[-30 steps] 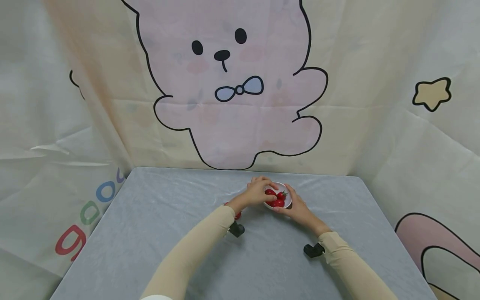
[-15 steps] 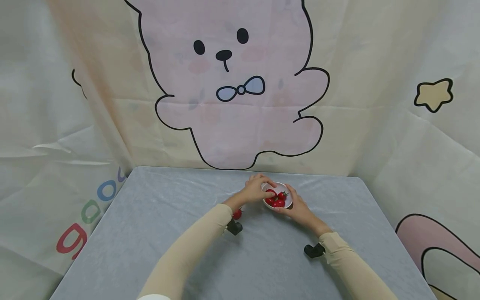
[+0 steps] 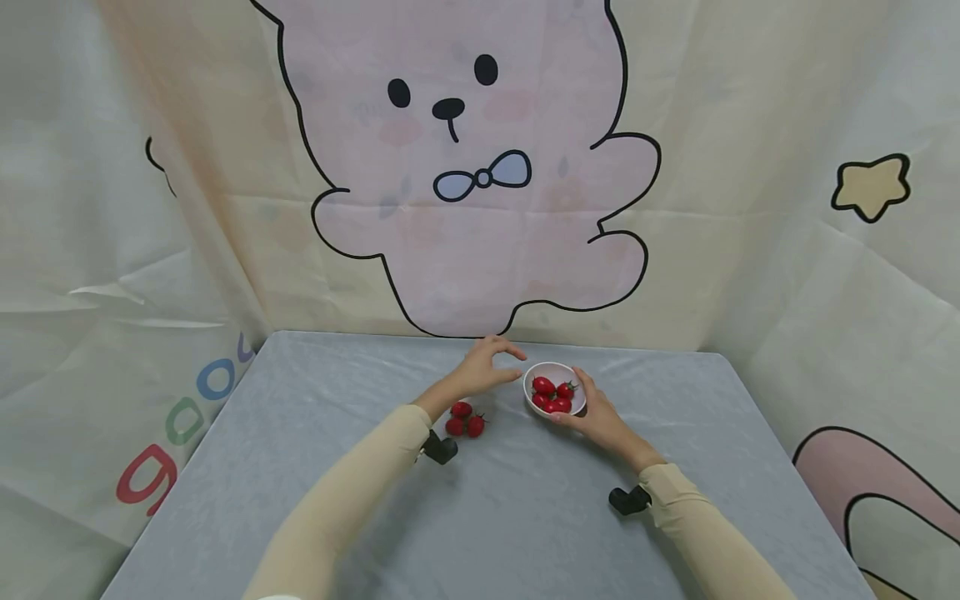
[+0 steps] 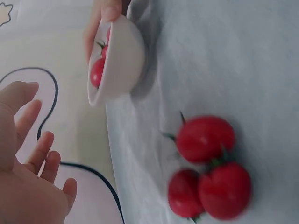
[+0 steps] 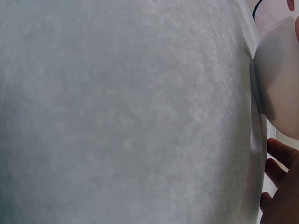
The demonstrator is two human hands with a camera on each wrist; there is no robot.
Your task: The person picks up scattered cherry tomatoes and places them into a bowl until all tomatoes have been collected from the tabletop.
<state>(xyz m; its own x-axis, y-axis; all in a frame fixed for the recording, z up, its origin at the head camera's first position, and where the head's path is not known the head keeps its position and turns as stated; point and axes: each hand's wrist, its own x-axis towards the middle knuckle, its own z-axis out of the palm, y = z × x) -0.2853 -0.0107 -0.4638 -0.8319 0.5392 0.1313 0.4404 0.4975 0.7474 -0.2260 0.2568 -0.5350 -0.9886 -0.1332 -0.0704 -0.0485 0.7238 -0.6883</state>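
A white bowl (image 3: 553, 372) stands on the cloth toward the back of the table, with several red cherry tomatoes (image 3: 543, 386) inside. My right hand (image 3: 598, 420) grips its right side, thumb at the near rim. To the left of the bowl, my left hand (image 3: 480, 368) hovers with its fingers loosely bent and nothing in them. Three more tomatoes (image 3: 461, 409) with green stems lie clustered on the cloth by the left wrist; the left wrist view shows them close up. In the right wrist view only the outside of the bowl (image 5: 280, 79) appears, its contents hidden.
Grey-blue cloth covers the table (image 3: 525, 517). Behind it hangs a curtain (image 3: 480, 275) printed with a pink bear, and similar cloth walls flank both sides. Each wrist carries a black camera mount (image 3: 628, 501).
My left hand has drawn back leftward from over the bowl, leaving a tomato among the others there. The three tomatoes on the cloth have come into full view. My right hand keeps its place.
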